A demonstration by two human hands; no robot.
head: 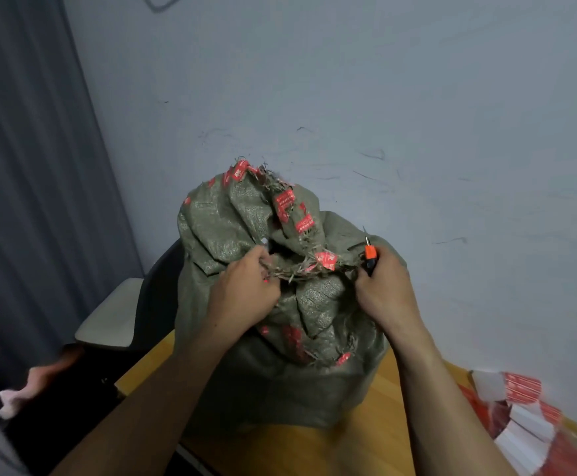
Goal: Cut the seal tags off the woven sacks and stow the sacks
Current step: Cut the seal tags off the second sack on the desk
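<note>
Woven sack (280, 383) stood upright on the table (314, 451), mouth up. My left hand (246, 290) pinched the frayed rim (294, 271), fingers curled round it. My right hand (383, 283) was wrapped round the orange cutter (369, 255), tip pointing up and away. Rim stretched left to right between my hands. Red seal tag (326, 260) sat on it, nearer the right hand, just left of the cutter, so I judged the blade had to swing down and leftward. Tag and sack print were too blurred to read; no brand seen. Pile of cut tags (520, 403) lay lower right.
</note>
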